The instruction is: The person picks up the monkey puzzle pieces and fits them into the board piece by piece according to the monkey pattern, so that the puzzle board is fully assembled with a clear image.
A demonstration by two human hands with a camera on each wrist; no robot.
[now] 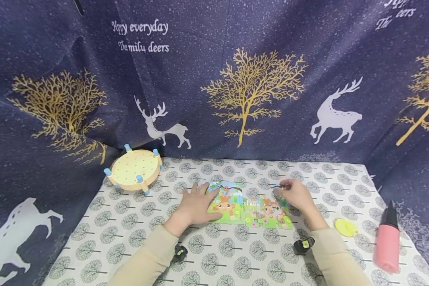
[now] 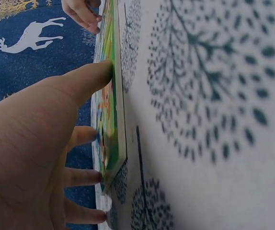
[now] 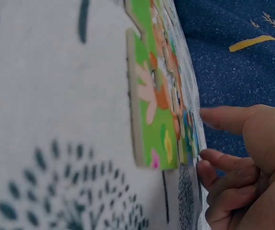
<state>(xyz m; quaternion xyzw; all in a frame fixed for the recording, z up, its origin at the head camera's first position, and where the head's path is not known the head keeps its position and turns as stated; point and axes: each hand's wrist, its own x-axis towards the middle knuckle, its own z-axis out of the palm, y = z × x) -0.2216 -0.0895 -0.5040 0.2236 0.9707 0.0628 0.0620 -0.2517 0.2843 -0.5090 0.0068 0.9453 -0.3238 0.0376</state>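
My left hand (image 1: pixel 198 204) rests with spread fingers on a monkey picture board (image 1: pixel 234 216); in the left wrist view its thumb (image 2: pixel 97 76) touches the green edge. Right beside the board lies a partly joined jigsaw puzzle (image 1: pixel 271 223) with green, pink and brown monkey parts. Above the puzzle's upper right, my right hand (image 1: pixel 297 194) pinches a small puzzle piece (image 1: pixel 276 186) with a dark branch on it. Fingers cover part of that piece. In the right wrist view, thumb and forefinger are near the far edge of the joined pieces (image 3: pixel 152 129).
A round, pale yellow board with blue-tipped pegs (image 1: pixel 136 169) stands at the back left. On the right lie a yellow round item (image 1: pixel 346 227) and a pink bottle with a black nozzle (image 1: pixel 387 246). A dark blue curtain (image 1: pixel 200 79) hangs behind the tree-patterned cloth.
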